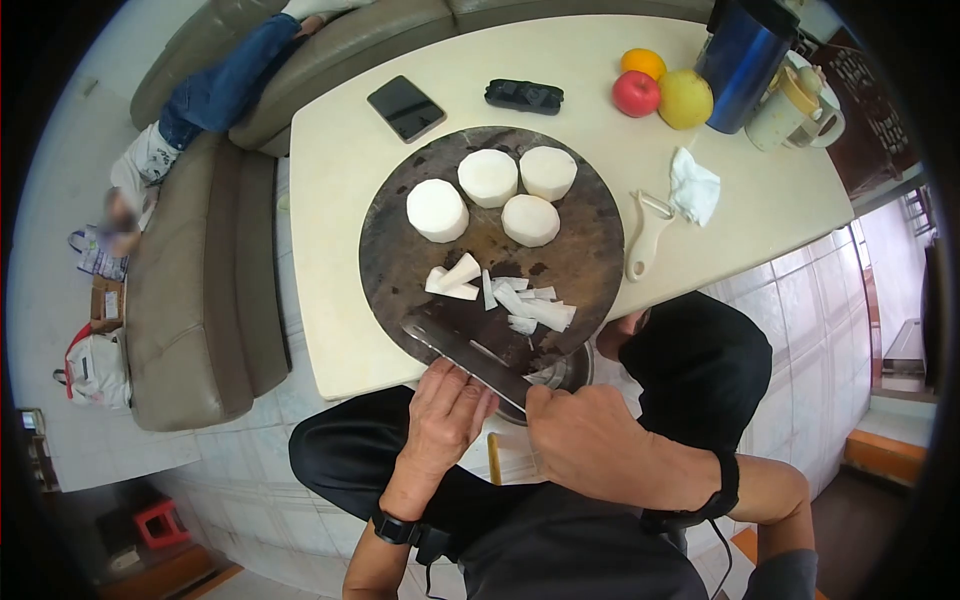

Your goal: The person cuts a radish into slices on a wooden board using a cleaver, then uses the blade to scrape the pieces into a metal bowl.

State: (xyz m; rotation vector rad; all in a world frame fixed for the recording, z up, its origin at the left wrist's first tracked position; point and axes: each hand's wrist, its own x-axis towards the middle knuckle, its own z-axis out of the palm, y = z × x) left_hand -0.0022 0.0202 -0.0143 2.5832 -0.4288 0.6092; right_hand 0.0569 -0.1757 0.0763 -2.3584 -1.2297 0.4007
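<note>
My right hand (590, 440) is wrapped around the handle of a kitchen knife (468, 357), whose dark blade slants up to the left over the near edge of a round dark chopping board (400, 270). Close against the blade, my left hand (447, 405) has its fingers bent and together; whatever they grip, if anything, is hidden. Farther back on the board stand several thick, peeled white radish rounds (437, 211). Nearer the blade lie a few white wedges (456, 278) and a small heap of thin cut strips (535, 305).
A metal bowl (580, 372) sits partly under the board's near edge. To the right are a peeler (650, 235) and a crumpled tissue (693, 187). Along the back are a phone (406, 108), fruit (686, 99) and a blue flask (745, 65). A person (205, 105) lies on the sofa.
</note>
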